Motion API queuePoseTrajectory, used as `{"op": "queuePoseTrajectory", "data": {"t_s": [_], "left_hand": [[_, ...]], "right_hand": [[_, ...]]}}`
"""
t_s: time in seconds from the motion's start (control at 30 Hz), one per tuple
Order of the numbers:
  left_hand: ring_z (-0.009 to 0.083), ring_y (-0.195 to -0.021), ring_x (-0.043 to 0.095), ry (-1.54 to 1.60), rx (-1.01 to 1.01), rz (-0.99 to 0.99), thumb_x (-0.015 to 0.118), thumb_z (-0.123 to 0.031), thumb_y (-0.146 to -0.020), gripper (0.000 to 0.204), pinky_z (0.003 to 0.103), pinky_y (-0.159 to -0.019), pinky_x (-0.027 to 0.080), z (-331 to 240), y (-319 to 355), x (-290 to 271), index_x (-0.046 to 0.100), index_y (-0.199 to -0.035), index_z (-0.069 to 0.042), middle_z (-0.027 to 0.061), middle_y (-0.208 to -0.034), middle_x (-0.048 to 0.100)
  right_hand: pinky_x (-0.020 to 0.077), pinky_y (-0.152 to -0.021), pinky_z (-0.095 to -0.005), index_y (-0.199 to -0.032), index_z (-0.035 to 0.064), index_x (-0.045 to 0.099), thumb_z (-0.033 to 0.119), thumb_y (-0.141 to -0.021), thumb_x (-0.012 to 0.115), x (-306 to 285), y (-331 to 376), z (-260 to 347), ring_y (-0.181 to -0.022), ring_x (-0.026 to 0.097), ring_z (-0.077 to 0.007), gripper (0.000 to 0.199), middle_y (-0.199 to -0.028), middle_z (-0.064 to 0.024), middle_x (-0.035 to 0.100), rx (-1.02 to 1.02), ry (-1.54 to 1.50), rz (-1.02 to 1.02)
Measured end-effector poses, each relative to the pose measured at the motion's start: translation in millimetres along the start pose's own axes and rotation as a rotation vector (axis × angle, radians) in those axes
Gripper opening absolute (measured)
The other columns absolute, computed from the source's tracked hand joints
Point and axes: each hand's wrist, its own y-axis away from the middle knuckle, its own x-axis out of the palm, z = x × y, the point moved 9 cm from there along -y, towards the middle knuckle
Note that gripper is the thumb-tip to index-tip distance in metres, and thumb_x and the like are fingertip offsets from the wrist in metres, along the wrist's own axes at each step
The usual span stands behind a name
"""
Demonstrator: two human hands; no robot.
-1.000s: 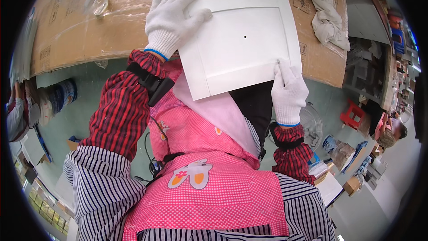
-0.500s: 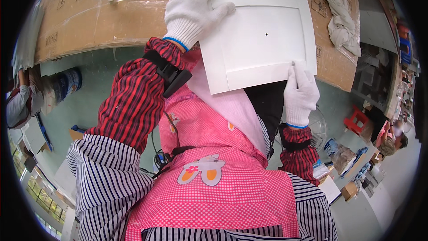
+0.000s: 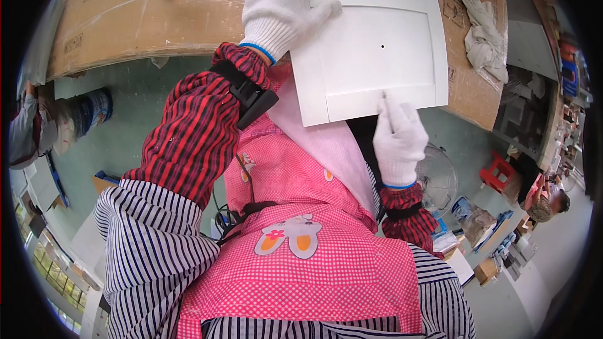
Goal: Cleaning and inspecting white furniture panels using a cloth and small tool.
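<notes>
Here we see the white panel (image 3: 377, 50) lying flat between our hands, left hand (image 3: 282, 6) spread flat on its far-left corner, right hand (image 3: 397, 135) loosely curled with forefinger pressing its near edge.

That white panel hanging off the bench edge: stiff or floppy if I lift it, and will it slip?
Probably stiff: the panel overhangs the cardboard-covered bench without sagging. Likely light, since the left hand steadies it with only a flat palm. Its smooth face may slip under the cotton glove of the right hand.
</notes>
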Motion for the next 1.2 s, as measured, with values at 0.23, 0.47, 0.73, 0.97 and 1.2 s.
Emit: {"op": "queuePoseTrajectory", "data": {"t_s": [0.23, 0.47, 0.73, 0.97, 1.2], "left_hand": [[0.0309, -0.136, 0.052, -0.019, -0.093, 0.061, 0.074, -0.046, -0.083, 0.054, 0.048, -0.118, 0.033, 13, 4, 10, 0.072, -0.120, -0.006, 0.0127, -0.138, 0.065], [0.0312, -0.137, 0.051, -0.020, -0.070, 0.016, 0.073, -0.047, -0.083, 0.055, 0.050, -0.121, 0.030, 13, 4, 12, 0.072, -0.120, -0.007, 0.0129, -0.137, 0.065], [0.0305, -0.136, 0.051, -0.038, -0.084, 0.037, 0.072, -0.047, -0.083, 0.054, 0.049, -0.119, 0.032, 13, 4, 11, 0.073, -0.119, -0.008, 0.0119, -0.137, 0.065], [0.0297, -0.137, 0.051, -0.033, -0.074, 0.039, 0.072, -0.047, -0.084, 0.054, 0.048, -0.118, 0.033, 12, 4, 11, 0.072, -0.120, -0.008, 0.0116, -0.137, 0.064], [0.0300, -0.137, 0.050, -0.031, -0.077, 0.038, 0.072, -0.047, -0.084, 0.054, 0.048, -0.119, 0.032, 11, 4, 11, 0.072, -0.121, -0.008, 0.0120, -0.138, 0.064]], "right_hand": [[0.0569, -0.062, -0.0375, -0.120, 0.0124, 0.075, 0.009, -0.086, 0.075, 8, 3, -3, -0.070, 0.070, -0.0287, 0.035, -0.088, -0.0089, 0.068, 0.030, 0.033, 0.018], [0.0541, -0.063, -0.0352, -0.121, 0.0082, 0.075, 0.007, -0.091, 0.075, 6, -1, 7, -0.068, 0.067, -0.0266, 0.030, -0.082, -0.0123, 0.066, 0.015, 0.064, 0.038], [0.0534, -0.063, -0.0350, -0.120, 0.0079, 0.076, 0.006, -0.091, 0.074, 5, -3, -1, -0.067, 0.065, -0.0262, 0.030, -0.082, -0.0113, 0.065, -0.012, 0.083, 0.027], [0.0539, -0.064, -0.0358, -0.119, 0.0067, 0.075, 0.002, -0.089, 0.072, 4, 0, 15, -0.068, 0.066, -0.0267, 0.030, -0.082, -0.0122, 0.065, -0.059, 0.056, 0.080], [0.0546, -0.061, -0.0366, -0.125, 0.0145, 0.073, 0.007, -0.086, 0.075, 7, 14, 17, -0.069, 0.068, -0.0260, 0.040, -0.085, -0.0073, 0.066, -0.134, 0.079, 0.072]]}}
